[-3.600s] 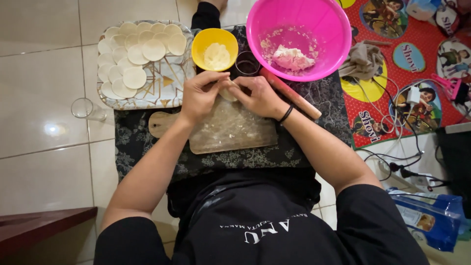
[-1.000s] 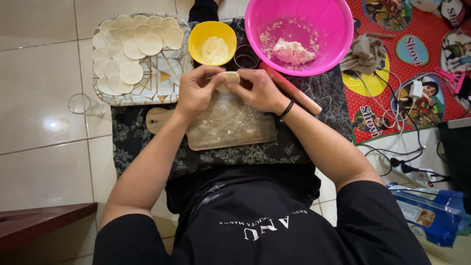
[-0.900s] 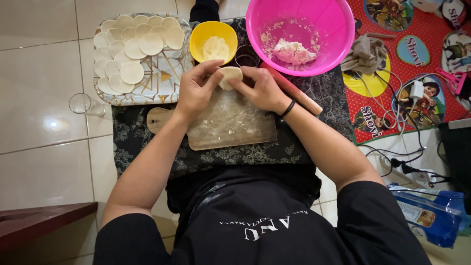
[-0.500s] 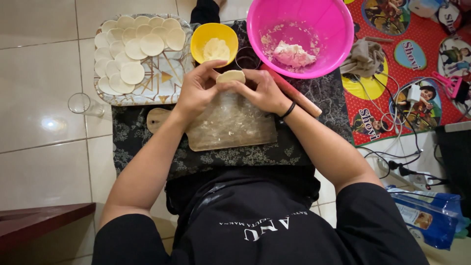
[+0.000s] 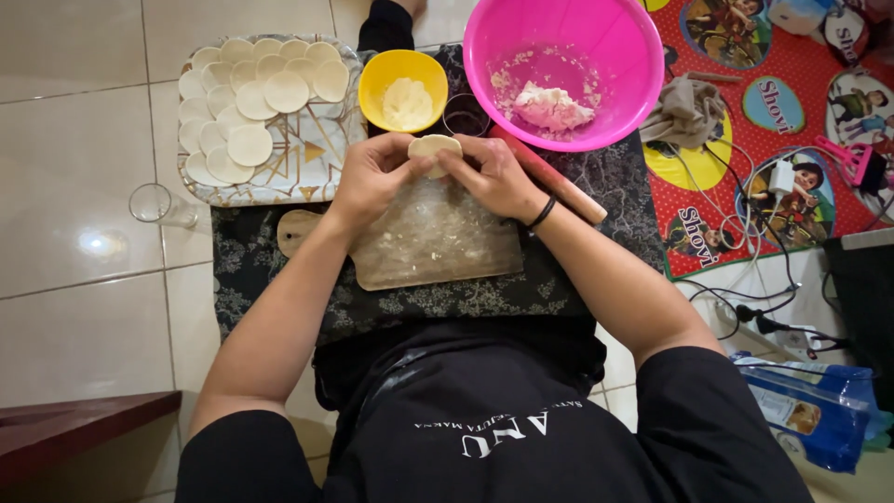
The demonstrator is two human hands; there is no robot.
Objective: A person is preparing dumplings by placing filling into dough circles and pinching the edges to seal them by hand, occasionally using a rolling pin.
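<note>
Dough is what I have between my fingers: a small pale dough disc, pinched on its left edge by my left hand and on its right edge by my right hand, both closed on it and holding it just above the far end of the wooden board. The board lies on a dark patterned cloth spread over the tiled floor, and it looks dusted with flour.

Judging by how things lie, a good part of the work is done: the patterned tray to my left already carries many flat round discs, overlapping in rows. Some is left too, since a lump of dough sits in the pink bowl ahead of me on the right.

Between tray and pink bowl stands a yellow bowl with a pale heap in it, and just beside that a small clear glass ring. A rolling pin lies slanted under my right wrist, touching the board's corner. A clear glass stands on the floor by the tray. Cables trail off the red mat to the right, well apart from my hands.
</note>
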